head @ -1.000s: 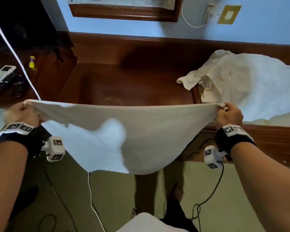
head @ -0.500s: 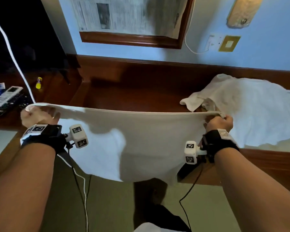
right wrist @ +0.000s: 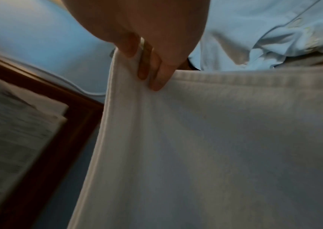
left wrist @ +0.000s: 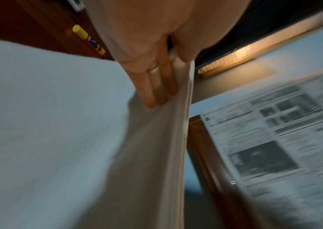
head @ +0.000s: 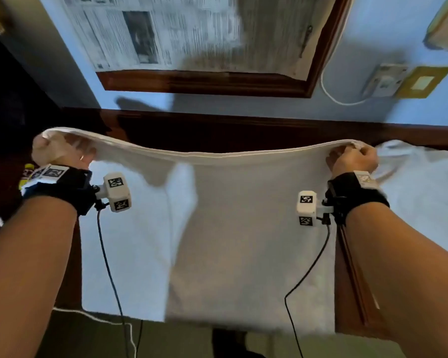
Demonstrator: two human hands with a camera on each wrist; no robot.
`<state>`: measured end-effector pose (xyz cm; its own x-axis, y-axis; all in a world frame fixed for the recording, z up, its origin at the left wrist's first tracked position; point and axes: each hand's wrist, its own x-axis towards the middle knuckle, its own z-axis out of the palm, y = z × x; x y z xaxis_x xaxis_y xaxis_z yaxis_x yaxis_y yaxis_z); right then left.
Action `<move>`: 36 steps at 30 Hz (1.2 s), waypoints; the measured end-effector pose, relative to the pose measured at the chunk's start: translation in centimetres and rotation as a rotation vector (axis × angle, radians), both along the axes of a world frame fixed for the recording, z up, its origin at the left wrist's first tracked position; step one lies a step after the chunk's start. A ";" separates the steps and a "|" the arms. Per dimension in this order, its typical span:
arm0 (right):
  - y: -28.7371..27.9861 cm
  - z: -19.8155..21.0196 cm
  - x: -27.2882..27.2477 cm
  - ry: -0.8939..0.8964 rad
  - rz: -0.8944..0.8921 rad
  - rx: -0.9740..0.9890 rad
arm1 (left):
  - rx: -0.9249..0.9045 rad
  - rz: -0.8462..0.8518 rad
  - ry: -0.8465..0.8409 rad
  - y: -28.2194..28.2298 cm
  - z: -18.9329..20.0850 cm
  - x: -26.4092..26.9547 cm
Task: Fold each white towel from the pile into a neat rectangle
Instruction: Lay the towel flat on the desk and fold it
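A white towel (head: 233,233) hangs spread between my two hands, its top hem stretched level above the dark wooden desk (head: 217,130). My left hand (head: 62,151) pinches the towel's left top corner; in the left wrist view its fingers (left wrist: 156,86) lie along the hem of the towel (left wrist: 58,124). My right hand (head: 352,158) pinches the right top corner, and the right wrist view shows its fingers (right wrist: 152,69) curled on the towel (right wrist: 215,139). The pile of white towels (head: 422,192) lies on the desk at the right, partly behind my right hand.
A framed newspaper sheet (head: 181,34) hangs on the blue wall above the desk. A wall socket (head: 386,81) with a white cable sits at the upper right. A small yellow tube (left wrist: 88,38) lies on the desk at the left. Black cables hang from both wrist cameras.
Both hands have lifted the towel up and forward over the desk, and it now hangs taller in view. The head view has tilted up toward the wall.
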<state>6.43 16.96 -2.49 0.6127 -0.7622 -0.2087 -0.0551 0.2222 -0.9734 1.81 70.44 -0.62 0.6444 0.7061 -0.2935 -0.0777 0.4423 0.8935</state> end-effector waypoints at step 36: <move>5.3 -23.2 -17.6 1.095 1.291 -1.044 | 1.386 -1.317 1.147 -5.8 -25.9 -13.8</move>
